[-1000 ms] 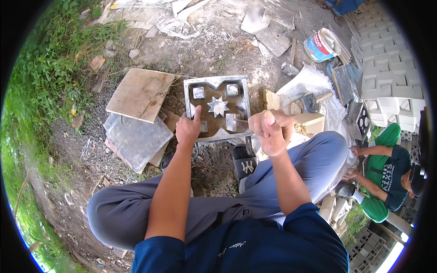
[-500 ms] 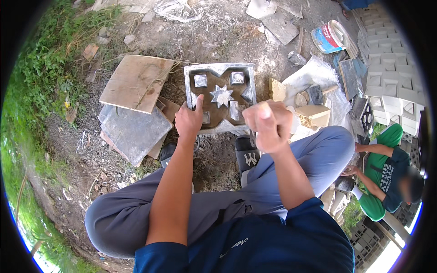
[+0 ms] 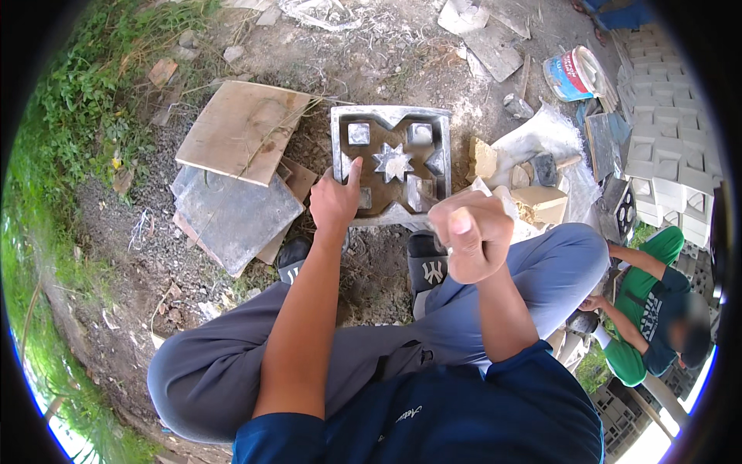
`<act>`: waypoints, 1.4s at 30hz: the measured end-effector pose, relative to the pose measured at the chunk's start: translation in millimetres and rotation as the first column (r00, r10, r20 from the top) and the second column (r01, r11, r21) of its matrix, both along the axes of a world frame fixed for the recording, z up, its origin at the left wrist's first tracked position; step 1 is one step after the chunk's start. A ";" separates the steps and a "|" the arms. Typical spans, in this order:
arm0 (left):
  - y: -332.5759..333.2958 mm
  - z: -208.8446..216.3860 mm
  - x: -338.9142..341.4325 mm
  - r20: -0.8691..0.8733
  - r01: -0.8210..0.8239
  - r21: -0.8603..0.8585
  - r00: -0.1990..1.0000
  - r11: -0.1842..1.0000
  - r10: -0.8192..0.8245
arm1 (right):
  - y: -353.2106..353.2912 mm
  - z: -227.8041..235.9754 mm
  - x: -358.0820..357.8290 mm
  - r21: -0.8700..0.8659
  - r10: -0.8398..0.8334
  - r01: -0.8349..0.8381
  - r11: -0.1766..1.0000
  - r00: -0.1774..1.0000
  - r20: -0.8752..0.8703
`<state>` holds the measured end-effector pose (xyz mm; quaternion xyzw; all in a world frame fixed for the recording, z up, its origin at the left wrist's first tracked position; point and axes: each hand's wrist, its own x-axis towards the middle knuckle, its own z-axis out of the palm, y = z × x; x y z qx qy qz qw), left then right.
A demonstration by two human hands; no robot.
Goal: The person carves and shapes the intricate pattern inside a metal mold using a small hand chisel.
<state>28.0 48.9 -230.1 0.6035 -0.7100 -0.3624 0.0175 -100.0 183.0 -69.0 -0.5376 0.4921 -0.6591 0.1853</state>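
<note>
A square grey metal mould (image 3: pixel 442 124) lies in front of my feet, with an eight-pointed star (image 3: pixel 393 162) at its centre and square blocks near its corners. Brownish material covers its inner floor. My left hand (image 3: pixel 334 203) grips the mould's left side, thumb over the rim and fingers down the outer face. Just off the near right corner, my right hand (image 3: pixel 473 236) is closed in a fist with the thumb uppermost. Whatever it may hold is hidden by the fingers.
Wooden boards (image 3: pixel 243 127) and a grey slab (image 3: pixel 236 213) are stacked at left. Yellowish blocks (image 3: pixel 541 203) and stones lie on a white sack (image 3: pixel 533 131) at right. Beyond stand a paint bucket (image 3: pixel 570 76) and stacked pale blocks (image 3: pixel 657 147). Another person (image 3: pixel 649 309) sits at far right.
My right fist has drawn slightly back toward me from the mould's near right corner. My left hand keeps its grip. The whole view has shifted a little.
</note>
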 end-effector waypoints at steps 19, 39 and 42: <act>-1.2 -2.2 -10.0 -0.076 -0.005 -0.036 0.997 0.999 0.002 | 12.8 -11.9 -21.3 0.174 -0.006 -0.014 0.985 0.993 0.114; -1.5 -2.1 -3.9 -0.044 0.018 -0.019 0.999 1.000 -0.019 | 8.5 6.2 -19.2 0.171 0.125 -0.136 0.976 0.989 0.073; -4.6 1.4 -9.6 -0.034 0.025 0.001 0.999 1.000 -0.025 | 5.1 -3.1 -25.4 0.121 0.111 -0.112 0.986 0.994 0.010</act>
